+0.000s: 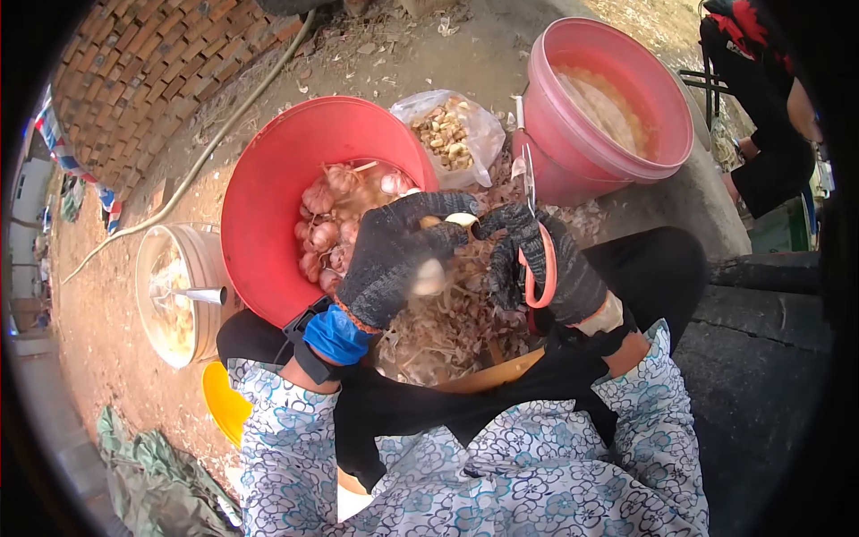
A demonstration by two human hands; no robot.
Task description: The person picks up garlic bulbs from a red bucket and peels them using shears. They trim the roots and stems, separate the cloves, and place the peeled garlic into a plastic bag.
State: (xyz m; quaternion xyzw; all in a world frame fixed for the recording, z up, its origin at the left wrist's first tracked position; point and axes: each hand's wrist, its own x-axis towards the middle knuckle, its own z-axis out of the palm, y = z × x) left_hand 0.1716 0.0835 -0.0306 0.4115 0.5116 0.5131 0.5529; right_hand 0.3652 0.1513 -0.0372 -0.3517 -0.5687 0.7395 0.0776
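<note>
Both my hands wear dark grey knit gloves and meet over a tub of garlic skins [447,345] between my knees. My left hand [385,255] is closed on a pale garlic clove [462,218], held out at its fingertips. Below those fingers shows a blurred whitish garlic piece [429,277]. In my right hand [541,255] is a pair of scissors [542,273] with pink handles, blades pointing up and away. The right fingertips are right at the clove. Pinkish garlic bulbs [324,234] fill part of the red bucket [259,215] beside my left hand.
Beyond my hands lie a plastic bag of cloves [447,134] and a pink bucket [546,134] with pale contents in liquid. A whitish bucket [210,268] with a metal-handled tool stands left, near a yellow basin [221,403]. Another person [747,107] sits at the right.
</note>
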